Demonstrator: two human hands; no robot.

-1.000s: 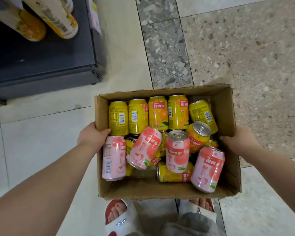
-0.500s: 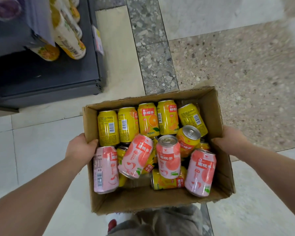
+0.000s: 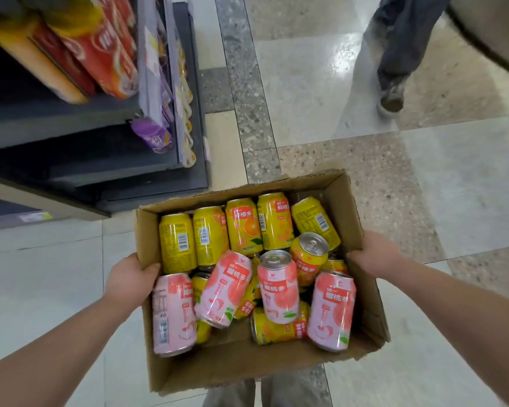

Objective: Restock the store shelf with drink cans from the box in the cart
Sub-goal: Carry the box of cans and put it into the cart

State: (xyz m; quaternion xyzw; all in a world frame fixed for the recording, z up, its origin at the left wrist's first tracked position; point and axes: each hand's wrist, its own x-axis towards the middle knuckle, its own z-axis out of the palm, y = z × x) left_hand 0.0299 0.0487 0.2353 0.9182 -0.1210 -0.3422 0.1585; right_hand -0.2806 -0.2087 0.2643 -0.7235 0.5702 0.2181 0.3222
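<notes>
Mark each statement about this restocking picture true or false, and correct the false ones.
1. The left hand and the right hand both grip the cardboard box by its side walls. True.
2. The box holds only yellow cans. False: pink cans lie among the yellow cans.
3. The shelf stands on the person's right. False: the shelf is on the left, beyond the box.
4. Another person's leg shows on the floor ahead. True.
</notes>
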